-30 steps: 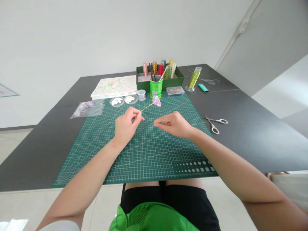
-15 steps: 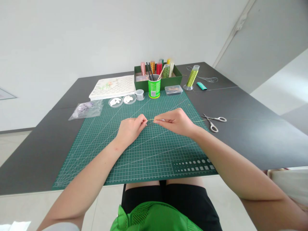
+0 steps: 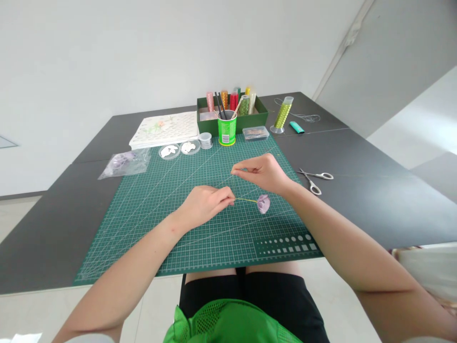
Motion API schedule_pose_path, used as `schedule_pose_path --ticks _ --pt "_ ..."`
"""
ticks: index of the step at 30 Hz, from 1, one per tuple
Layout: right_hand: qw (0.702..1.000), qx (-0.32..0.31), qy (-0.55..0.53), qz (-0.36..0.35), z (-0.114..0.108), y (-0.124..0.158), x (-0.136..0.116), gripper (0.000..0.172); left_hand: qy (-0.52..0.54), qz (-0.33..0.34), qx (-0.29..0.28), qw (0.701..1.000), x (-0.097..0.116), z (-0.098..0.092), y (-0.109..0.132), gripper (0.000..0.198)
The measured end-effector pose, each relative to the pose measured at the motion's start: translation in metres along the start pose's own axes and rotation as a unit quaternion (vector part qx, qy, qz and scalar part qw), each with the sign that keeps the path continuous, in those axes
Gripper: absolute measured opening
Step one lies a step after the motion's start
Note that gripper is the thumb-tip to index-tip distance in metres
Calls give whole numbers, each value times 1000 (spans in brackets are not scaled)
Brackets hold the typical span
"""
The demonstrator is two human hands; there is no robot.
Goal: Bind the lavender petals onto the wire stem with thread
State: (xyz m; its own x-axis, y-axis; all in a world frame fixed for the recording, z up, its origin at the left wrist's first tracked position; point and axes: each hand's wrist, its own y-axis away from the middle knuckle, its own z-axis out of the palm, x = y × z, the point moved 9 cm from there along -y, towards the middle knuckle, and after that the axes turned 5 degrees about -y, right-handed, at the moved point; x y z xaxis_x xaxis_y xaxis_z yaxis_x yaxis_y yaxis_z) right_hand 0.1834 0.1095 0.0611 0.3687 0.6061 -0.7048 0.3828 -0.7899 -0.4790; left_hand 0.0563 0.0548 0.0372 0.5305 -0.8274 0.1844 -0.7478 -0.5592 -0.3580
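My left hand (image 3: 207, 204) pinches the thin yellow-green wire stem of a small purple flower (image 3: 263, 203), whose head hangs just right of the fingers, low over the green cutting mat (image 3: 153, 209). My right hand (image 3: 262, 172) hovers a little farther back, fingers pinched together on a fine wire that I can barely make out. Both hands are over the middle of the mat, a short gap apart.
Scissors (image 3: 314, 178) lie on the dark table right of the mat. At the back stand a green cup of sticks (image 3: 227, 130), a green box of bead tubes (image 3: 232, 112), small round dishes (image 3: 180, 148), a paper pad (image 3: 164, 128), a plastic bag (image 3: 124, 163), a wire spool (image 3: 282, 115).
The left hand swung the flower from the far side of the mat round to the near right. The right hand rose and moved back slightly, away from the left.
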Motion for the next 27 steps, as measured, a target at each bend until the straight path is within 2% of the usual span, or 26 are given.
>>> schedule_pose_path --ticks 5,11,16,23,27 --pt "999 -17 -15 34 5 -2 16 31 52 -5 33 998 7 -14 0 23" --pt "997 -36 -31 57 14 -3 30 32 95 -40 99 990 1 -30 3 15" --pt "995 -59 -58 52 21 -1 27 37 103 -62 162 979 -6 -42 6 11" --pt "995 -45 -35 79 23 2 31 32 80 -135 232 960 -21 -53 14 12" --pt "996 -62 -34 62 26 3 23 29 77 -159 274 945 -30 -57 18 11"
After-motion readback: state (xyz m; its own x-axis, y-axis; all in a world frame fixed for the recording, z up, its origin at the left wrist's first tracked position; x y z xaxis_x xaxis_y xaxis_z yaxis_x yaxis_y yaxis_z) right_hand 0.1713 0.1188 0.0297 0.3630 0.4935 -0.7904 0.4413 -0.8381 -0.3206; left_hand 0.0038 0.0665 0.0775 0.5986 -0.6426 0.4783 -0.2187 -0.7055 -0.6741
